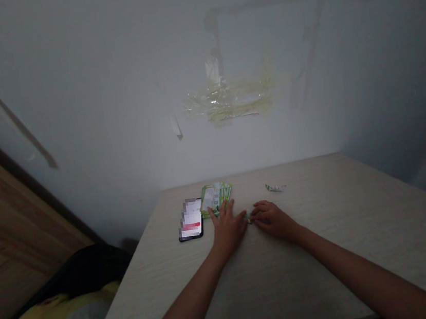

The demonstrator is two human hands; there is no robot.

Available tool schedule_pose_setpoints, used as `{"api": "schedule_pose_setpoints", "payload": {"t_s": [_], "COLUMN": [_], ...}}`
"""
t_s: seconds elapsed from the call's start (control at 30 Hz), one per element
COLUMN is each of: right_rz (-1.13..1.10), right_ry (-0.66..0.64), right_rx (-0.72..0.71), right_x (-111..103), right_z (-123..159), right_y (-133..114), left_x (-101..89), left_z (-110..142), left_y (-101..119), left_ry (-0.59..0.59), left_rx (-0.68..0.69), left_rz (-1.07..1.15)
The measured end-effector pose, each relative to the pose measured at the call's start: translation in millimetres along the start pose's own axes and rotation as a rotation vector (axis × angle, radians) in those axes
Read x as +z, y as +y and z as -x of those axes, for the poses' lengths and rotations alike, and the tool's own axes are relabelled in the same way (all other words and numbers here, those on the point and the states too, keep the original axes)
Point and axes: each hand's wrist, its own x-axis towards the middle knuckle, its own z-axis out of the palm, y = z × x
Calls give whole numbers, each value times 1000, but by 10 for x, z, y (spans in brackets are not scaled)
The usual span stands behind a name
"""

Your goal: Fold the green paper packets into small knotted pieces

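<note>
My left hand (229,226) spreads its fingers onto green packets (213,196) at 11 o'clock; my right hand (273,218) curls by a scrap (249,220), pinch unclear.

Dim in here, flat grey-blue light. No lamp in view; can't tell the source. Small bright glints on the clear tape (214,100) on the wall (119,88). Phone screen (192,218) is the brightest patch, part of it pixelated. Soft shadow on the near part of the desk (326,259), between the forearms. Corners go dark, lower left and right edge worst. Wide-angle stretch toward the sides. Fine detail soft all over; print on the green packets (213,198) too small to read.
</note>
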Motion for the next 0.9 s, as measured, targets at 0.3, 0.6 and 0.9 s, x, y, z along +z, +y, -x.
{"api": "schedule_pose_setpoints", "payload": {"t_s": [0.3,0.6,0.9], "right_rz": [148,313,301], "right_ry": [67,-49,-20], "right_rx": [96,194,181], "right_x": [64,106,183], "right_z": [-6,-38,-74], "right_y": [137,89,171], "left_x": [10,63,66], "left_z": [0,-5,11], "left_y": [-13,-48,-33], "left_ry": [-85,-77,-66], "left_rx": [-61,-66,-63], "left_rz": [20,16,39]}}
